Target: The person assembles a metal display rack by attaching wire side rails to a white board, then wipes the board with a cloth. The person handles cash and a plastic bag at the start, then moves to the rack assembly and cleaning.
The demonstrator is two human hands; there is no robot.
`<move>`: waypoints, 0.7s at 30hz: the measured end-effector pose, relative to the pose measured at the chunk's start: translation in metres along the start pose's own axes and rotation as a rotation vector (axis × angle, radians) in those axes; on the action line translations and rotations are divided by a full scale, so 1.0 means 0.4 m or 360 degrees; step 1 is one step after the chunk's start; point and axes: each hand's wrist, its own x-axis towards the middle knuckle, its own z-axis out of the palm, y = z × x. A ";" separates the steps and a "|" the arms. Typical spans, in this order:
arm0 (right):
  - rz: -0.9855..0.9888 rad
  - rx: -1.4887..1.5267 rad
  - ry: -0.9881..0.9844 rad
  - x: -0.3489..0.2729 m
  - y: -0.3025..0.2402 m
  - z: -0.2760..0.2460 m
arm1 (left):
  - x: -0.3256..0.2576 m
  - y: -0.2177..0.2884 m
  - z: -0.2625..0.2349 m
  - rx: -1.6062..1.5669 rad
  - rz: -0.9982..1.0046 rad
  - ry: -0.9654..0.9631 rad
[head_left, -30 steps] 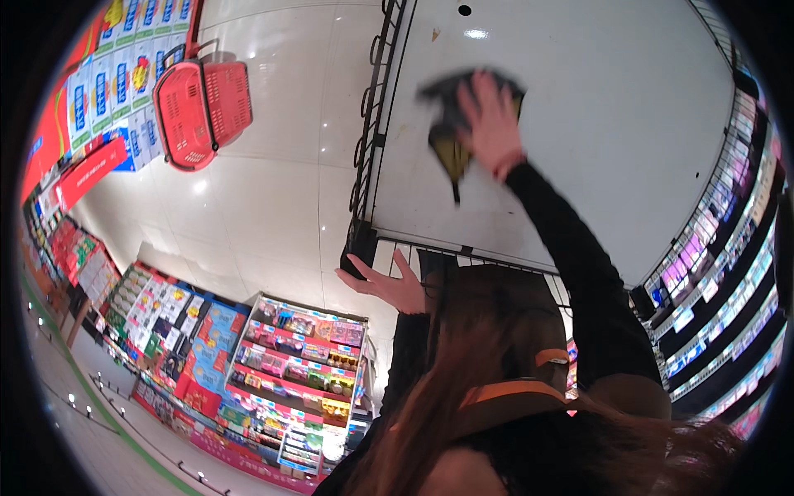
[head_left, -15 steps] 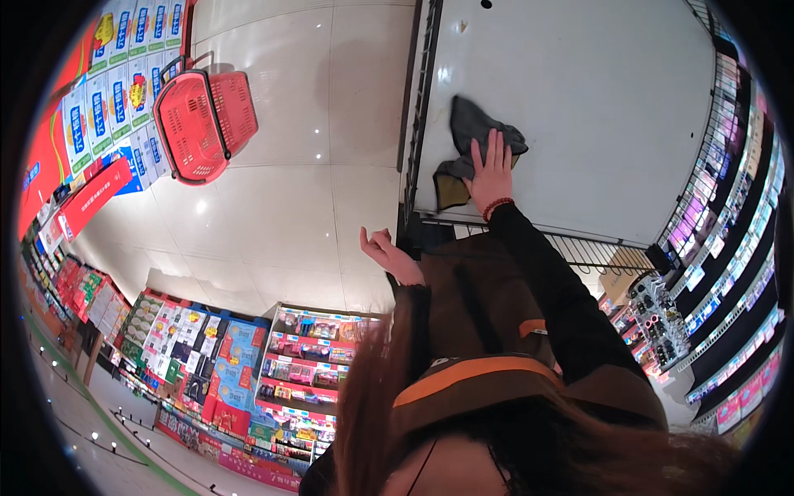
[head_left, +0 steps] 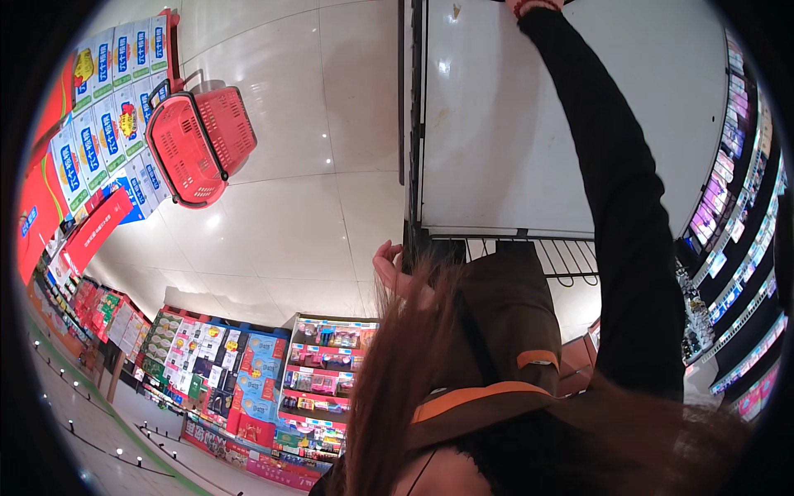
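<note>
Where tabletop (head_left: 488, 157) ends, left hand (head_left: 389, 266) hovers over floor (head_left: 351, 116).

We log a single head view, from the left one of two fisheye cameras worn side by side, facing steeply down. Nearest the lens we find the wearer's hair (head_left: 376, 397) and brown apron (head_left: 504, 322). The white surface (head_left: 496, 140) fills the far middle and runs out of frame; the right arm (head_left: 620, 190) crosses that far limit. Coverage extends left over the floor (head_left: 281, 157) and right to shelves (head_left: 748, 248), bending toward the rim.
</note>
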 end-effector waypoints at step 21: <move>-0.0092 0.0085 -0.0110 -0.093 0.299 -0.059 | 0.037 -0.061 -0.019 -0.0127 -0.0123 0.0063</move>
